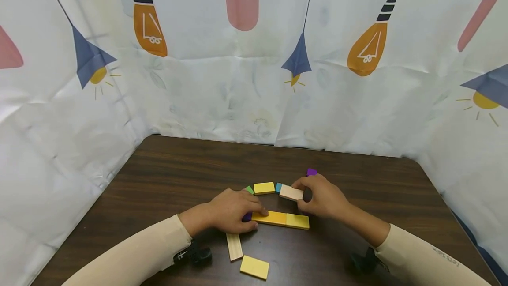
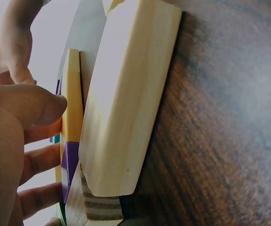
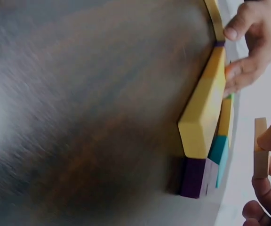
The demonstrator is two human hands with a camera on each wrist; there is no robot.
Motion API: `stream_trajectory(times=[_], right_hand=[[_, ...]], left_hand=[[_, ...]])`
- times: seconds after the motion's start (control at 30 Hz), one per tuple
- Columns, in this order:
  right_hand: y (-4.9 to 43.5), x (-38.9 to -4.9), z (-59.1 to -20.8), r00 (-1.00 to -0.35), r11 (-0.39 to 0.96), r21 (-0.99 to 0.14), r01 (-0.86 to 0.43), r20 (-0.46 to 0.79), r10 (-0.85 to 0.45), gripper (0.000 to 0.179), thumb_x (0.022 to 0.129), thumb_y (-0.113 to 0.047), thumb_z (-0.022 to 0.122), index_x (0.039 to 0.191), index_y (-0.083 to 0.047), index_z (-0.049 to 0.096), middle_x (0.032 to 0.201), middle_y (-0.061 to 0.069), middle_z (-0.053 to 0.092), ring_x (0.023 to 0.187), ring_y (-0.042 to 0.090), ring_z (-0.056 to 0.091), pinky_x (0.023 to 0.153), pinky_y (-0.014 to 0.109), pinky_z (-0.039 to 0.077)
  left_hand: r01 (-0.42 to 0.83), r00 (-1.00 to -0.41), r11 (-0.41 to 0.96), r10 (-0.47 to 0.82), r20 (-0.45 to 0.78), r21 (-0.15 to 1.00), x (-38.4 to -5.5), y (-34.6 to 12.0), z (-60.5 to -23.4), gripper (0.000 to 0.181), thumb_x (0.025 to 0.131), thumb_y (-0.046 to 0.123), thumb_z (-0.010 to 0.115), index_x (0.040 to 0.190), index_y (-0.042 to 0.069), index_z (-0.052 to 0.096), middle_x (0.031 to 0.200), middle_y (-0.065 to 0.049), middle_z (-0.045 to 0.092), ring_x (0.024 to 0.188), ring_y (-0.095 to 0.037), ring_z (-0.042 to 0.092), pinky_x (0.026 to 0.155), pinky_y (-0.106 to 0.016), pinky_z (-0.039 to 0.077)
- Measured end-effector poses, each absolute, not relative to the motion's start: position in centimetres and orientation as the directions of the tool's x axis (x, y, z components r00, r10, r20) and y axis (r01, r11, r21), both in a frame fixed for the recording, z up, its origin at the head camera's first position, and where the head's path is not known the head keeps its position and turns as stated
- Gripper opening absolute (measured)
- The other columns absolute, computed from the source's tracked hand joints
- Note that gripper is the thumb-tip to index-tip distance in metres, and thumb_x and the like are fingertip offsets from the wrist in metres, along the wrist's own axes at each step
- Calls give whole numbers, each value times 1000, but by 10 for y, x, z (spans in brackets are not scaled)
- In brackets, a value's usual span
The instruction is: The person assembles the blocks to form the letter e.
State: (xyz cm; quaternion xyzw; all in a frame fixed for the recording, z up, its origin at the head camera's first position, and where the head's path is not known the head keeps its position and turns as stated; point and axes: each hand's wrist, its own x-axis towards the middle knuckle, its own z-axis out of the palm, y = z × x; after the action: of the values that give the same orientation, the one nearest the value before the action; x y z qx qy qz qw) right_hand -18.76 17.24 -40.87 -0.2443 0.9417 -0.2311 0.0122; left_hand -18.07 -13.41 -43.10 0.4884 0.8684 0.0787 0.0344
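My right hand (image 1: 323, 195) pinches a plain wooden block (image 1: 291, 192) between thumb and fingers, and in the right wrist view that block (image 3: 261, 148) is held up off the table. A blue block (image 1: 278, 187) lies just left of it. My left hand (image 1: 234, 210) rests over the left end of a row, its index fingertip touching an orange block (image 1: 271, 217). A yellow block (image 1: 297, 221) continues that row rightward; a purple block (image 1: 248, 216) shows partly beneath the left hand. Behind lie a yellow block (image 1: 263, 188) and a half-hidden green block (image 1: 249, 190).
Nearer on the dark wooden table (image 1: 190, 158) lie a pale wooden block (image 1: 234, 247), partly under my left hand, and a yellow block (image 1: 255, 267). A purple block (image 1: 311, 171) stands behind my right hand. A patterned white curtain (image 1: 238, 100) hangs beyond the table.
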Motion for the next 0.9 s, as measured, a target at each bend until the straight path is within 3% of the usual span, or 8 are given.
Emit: stream_trajectory(times=[0.53, 0.9], right_hand=[[174, -152, -417, -828, 729, -429, -534, 92, -552, 32, 80, -19, 79, 110, -27, 74, 99, -18, 61, 91, 14, 53, 69, 27, 46], [176, -135, -422, -786, 675, -467, -571, 73, -614, 34, 82, -21, 82, 114, -30, 72, 100, -19, 55, 96, 10, 53, 72, 27, 48]], left_hand=[[843, -522, 512, 853, 22, 168, -181, -133, -431, 36, 99, 45, 61, 133, 35, 67, 129, 16, 64, 118, -8, 58, 76, -30, 55], [837, -529, 518, 848, 21, 176, -181, -132, -432, 35, 99, 44, 63, 132, 35, 67, 127, 15, 64, 117, -8, 59, 77, -30, 54]])
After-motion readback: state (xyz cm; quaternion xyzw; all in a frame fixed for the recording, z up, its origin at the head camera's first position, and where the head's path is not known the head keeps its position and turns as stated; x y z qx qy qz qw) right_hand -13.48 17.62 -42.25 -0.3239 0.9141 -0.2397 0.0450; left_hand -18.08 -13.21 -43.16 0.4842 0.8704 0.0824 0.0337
